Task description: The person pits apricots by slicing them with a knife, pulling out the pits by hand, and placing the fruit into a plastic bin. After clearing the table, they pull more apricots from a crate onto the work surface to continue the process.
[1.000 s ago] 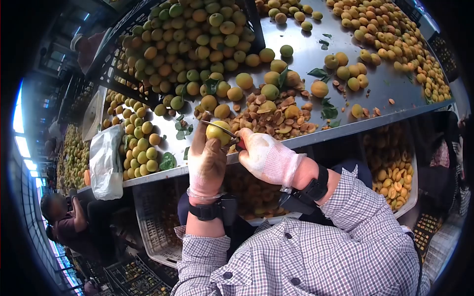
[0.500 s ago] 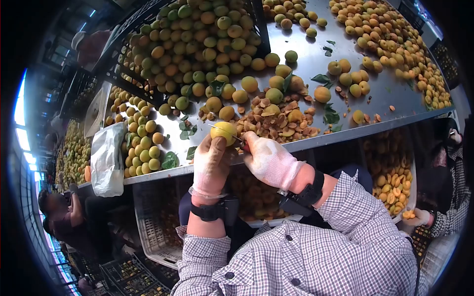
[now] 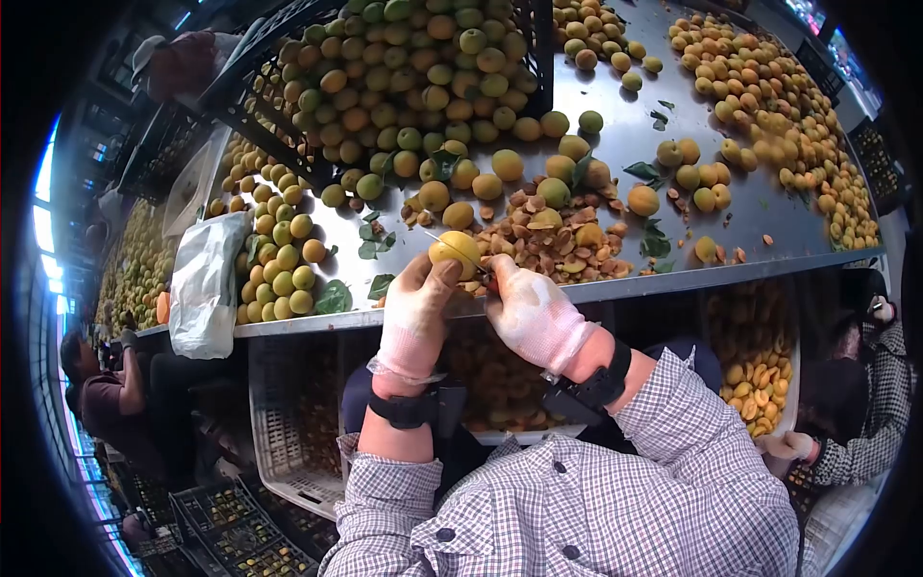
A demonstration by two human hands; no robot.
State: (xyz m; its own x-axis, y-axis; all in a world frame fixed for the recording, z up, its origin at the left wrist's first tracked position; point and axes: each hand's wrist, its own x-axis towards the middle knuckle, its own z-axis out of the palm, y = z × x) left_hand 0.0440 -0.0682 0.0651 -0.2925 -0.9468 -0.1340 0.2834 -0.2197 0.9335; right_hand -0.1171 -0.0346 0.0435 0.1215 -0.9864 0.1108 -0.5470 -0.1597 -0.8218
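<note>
My left hand [image 3: 413, 313], in a thin pale glove, holds a yellow apricot [image 3: 456, 251] up at the edge of the steel table [image 3: 615, 120]. My right hand [image 3: 531, 310], also gloved, grips a small knife [image 3: 460, 252] whose thin blade lies across the apricot. Just beyond both hands lies a heap of brown apricot pits [image 3: 553, 236]. Loose green and orange apricots [image 3: 500, 163] are scattered around that heap. Both wrists wear black bands.
A black crate [image 3: 404, 67] heaped with apricots is tipped on the table at the back. A white plastic bag [image 3: 204, 284] lies at the left. Crates of cut apricot halves [image 3: 760, 375] stand under the table. Another person's gloved hand [image 3: 793, 444] shows at the right; a seated person [image 3: 101, 394] at the left.
Both hands, with the apricot and knife, sit slightly higher and further right in view. The knife stays on the apricot. The gloved hand at the lower right has shifted a little.
</note>
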